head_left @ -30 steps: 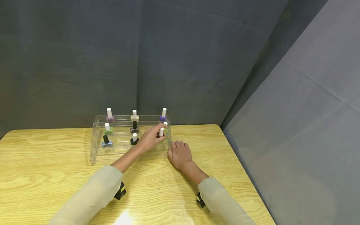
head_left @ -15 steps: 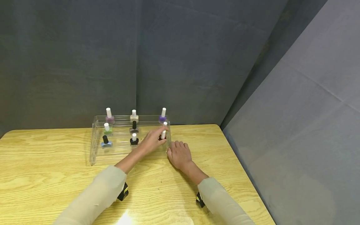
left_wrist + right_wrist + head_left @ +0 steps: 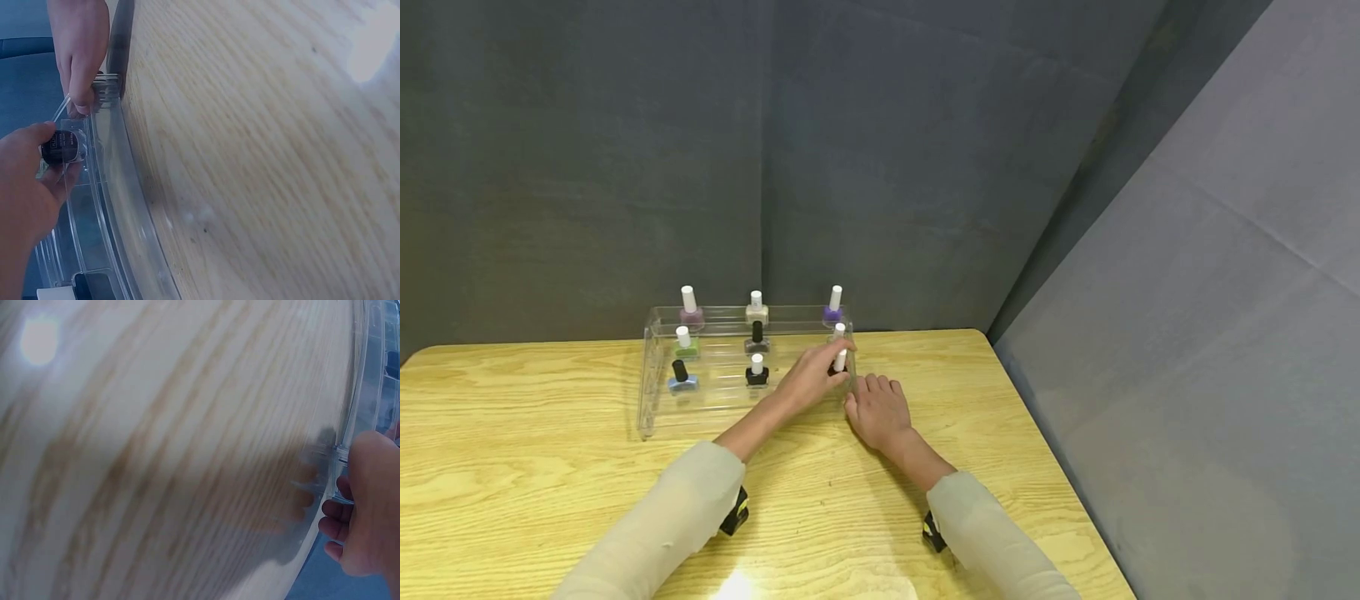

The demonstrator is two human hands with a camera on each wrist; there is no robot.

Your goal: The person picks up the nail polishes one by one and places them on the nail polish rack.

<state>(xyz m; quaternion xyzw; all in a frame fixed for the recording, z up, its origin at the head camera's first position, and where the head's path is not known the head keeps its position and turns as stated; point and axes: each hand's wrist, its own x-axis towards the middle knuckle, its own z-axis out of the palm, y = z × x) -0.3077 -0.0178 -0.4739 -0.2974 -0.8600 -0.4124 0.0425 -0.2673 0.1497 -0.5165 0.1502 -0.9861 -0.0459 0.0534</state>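
A clear tiered display rack (image 3: 700,408) stands on the table with several nail polish bottles on its steps. My left hand (image 3: 808,379) pinches a dark nail polish bottle (image 3: 60,147) with a white cap at the right end of the front step. In the left wrist view, the thumb lies on one side of the bottle and the fingers on the other. My right hand (image 3: 878,410) holds the rack's right front corner, its fingers curled at the edge in the right wrist view. Part of the dark bottle is hidden behind the left fingers in the head view.
Other bottles on the rack include a light blue one (image 3: 682,382), a black one (image 3: 757,377), a green one (image 3: 685,348), and a purple one (image 3: 832,315). A dark cloth wall (image 3: 880,167) rises behind the wooden table (image 3: 820,517), and a grey panel (image 3: 1210,375) borders its right.
My left hand has moved slightly right with the dark nail polish bottle, bringing it closer to the rack's right side wall. The right hand has stayed at the corner.
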